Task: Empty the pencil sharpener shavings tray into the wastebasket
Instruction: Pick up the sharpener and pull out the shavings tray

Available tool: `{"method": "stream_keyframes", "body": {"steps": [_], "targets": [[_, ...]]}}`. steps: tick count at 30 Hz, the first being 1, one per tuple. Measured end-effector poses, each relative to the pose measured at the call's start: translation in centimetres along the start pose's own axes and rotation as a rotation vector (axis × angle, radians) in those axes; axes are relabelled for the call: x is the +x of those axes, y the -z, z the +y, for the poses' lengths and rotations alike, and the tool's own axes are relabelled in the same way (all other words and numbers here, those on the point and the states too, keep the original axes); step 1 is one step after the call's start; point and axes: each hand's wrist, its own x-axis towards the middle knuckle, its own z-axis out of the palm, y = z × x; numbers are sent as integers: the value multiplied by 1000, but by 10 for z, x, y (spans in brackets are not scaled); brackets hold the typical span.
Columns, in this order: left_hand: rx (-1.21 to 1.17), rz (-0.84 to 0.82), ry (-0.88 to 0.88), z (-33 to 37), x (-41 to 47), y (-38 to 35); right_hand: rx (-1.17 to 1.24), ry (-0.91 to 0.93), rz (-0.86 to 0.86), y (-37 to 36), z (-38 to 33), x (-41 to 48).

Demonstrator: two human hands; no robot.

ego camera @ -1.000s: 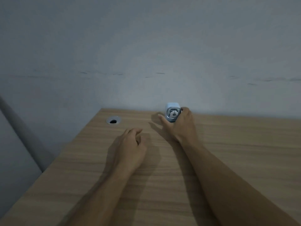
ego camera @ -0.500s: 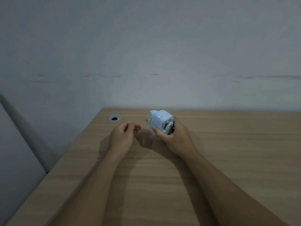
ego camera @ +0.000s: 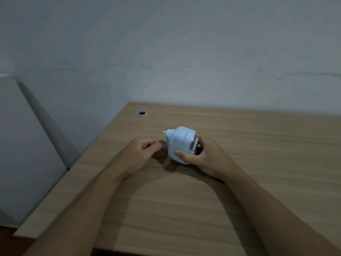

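A light blue pencil sharpener [ego camera: 180,143] is held tilted on its side just above the wooden desk [ego camera: 258,163], its nozzle end pointing left. My right hand [ego camera: 204,157] is wrapped around its right end, thumb along the body near the clear window. My left hand [ego camera: 142,152] is curled right beside the sharpener's left end, fingertips pinched at a small dark part there; whether it grips that part is unclear. No wastebasket is in view.
A round cable grommet [ego camera: 141,112] sits at the desk's far left corner. A grey wall stands behind the desk. Left of the desk is a slanted grey panel [ego camera: 27,145], and the desk's left edge drops off beside it.
My right hand lifted the sharpener off the back of the desk, tipped it sideways and brought it nearer. My left hand rose from the desk and closed in on the sharpener's left end.
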Motion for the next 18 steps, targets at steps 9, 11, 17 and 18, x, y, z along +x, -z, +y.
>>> {"method": "stream_keyframes", "body": {"steps": [9,11,17,18], "targets": [[-24,-254,-1,11,-17,8,31,-3,-154,13,10,-10],[65,-262,-9,11,-17,7,22,1,-180,15,10,-7],[235,-154,-43,10,-19,3,19,12,-209,14,12,-8],[237,-159,-53,10,-19,4,17,10,-210,14,11,-9]]}}
